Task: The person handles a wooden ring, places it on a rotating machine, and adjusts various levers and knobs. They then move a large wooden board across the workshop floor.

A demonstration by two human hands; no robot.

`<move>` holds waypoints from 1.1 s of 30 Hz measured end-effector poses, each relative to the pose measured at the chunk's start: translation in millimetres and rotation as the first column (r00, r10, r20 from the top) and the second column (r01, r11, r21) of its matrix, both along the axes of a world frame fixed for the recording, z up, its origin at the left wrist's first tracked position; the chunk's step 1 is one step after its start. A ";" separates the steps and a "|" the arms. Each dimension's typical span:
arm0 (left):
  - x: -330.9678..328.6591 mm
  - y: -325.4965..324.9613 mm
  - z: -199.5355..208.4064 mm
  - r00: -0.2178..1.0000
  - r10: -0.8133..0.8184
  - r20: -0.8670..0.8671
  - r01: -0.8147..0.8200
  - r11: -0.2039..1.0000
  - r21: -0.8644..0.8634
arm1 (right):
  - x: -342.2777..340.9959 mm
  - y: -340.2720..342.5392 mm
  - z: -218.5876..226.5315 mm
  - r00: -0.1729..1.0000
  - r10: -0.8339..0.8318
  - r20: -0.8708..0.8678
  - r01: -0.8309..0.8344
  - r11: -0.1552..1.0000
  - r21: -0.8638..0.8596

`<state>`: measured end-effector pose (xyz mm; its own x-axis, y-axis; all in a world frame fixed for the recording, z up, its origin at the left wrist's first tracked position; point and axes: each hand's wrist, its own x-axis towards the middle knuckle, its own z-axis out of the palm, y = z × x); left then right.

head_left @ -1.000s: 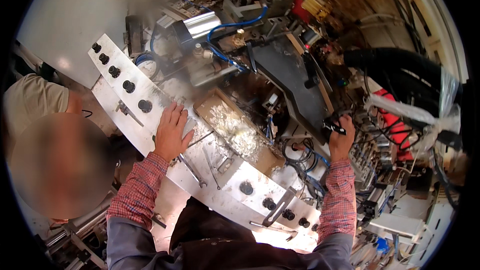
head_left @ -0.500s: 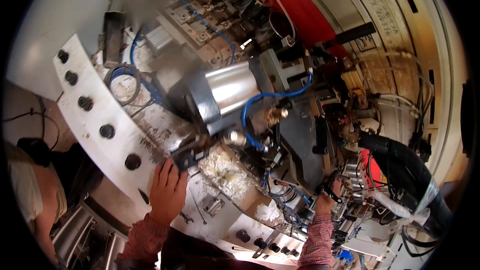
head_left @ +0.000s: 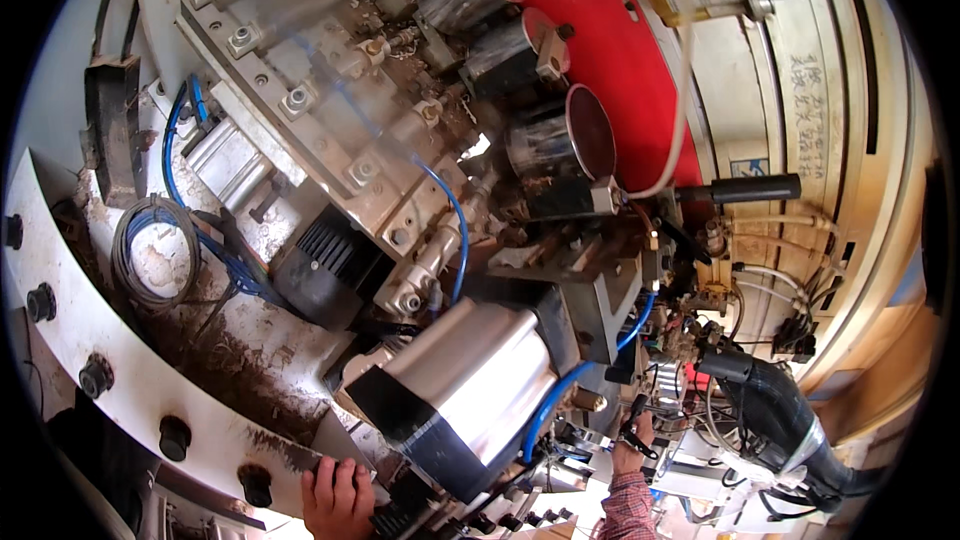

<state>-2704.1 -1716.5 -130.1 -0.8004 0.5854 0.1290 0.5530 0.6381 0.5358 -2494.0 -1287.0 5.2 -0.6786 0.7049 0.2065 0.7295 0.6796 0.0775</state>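
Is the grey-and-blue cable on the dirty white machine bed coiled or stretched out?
Mostly coiled: the grey-and-blue cable loops into a ring, with some strands trailing off rightward.

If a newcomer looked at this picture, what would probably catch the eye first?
Probably the large shiny silver block with black ends, low near the middle. Next might come the bright red panel at upper centre, then the curved white rail with black knobs along the left, with the person's left grip at its lower end.
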 end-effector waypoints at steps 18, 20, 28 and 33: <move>8.6 -9.0 -13.7 0.990 -0.111 -0.089 0.103 0.991 -0.085 | -2.0 5.1 -9.5 0.993 0.056 0.107 -0.078 0.974 0.215; 12.2 -8.8 -14.9 0.997 -0.001 0.075 0.003 1.000 -0.030 | -2.4 3.8 -9.4 0.995 -0.016 -0.103 0.019 1.000 0.025; 7.9 2.8 -3.9 0.988 -0.089 -0.125 0.090 0.996 0.002 | 20.7 7.0 0.8 0.926 0.091 -0.366 -0.195 0.946 -0.260; 19.7 20.3 29.2 0.966 -0.099 -0.237 0.133 0.982 0.133 | 37.7 16.2 -14.4 0.879 0.070 -0.471 -0.243 0.917 -0.317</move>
<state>-2684.4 -1696.2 -100.9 -0.6672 0.6335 0.3917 0.7371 0.4861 0.4694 -2456.3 -1270.8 -9.1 -0.6829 0.6802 0.2662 0.5084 0.7043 -0.4954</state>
